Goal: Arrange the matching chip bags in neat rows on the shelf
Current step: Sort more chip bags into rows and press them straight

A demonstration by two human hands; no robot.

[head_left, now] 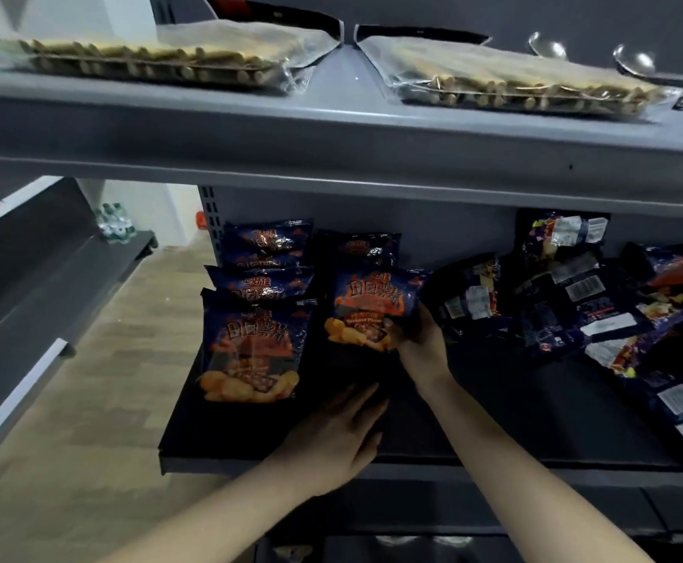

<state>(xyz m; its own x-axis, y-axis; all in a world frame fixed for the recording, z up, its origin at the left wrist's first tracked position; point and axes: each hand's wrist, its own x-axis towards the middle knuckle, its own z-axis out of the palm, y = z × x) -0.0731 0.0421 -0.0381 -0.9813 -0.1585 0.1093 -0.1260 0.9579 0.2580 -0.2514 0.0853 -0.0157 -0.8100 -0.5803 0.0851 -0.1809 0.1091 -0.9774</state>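
Lower shelf (494,420), dark, holds all chip stock.
- Left row (250,347): three matching bags, face up, overlapping front to back.
- Second row: one rear bag (358,247) lying flat; in front of it the held bag (376,306), face up, its lower right corner pinched by your right hand (421,339).
- Your left hand (339,432): fingers straight, palm down at the shelf's front, holding nothing.
- Loose heap (567,302): right side, jumbled, mostly label side up.

Upper shelf (331,128): two clear packs of wafer sticks (161,54).
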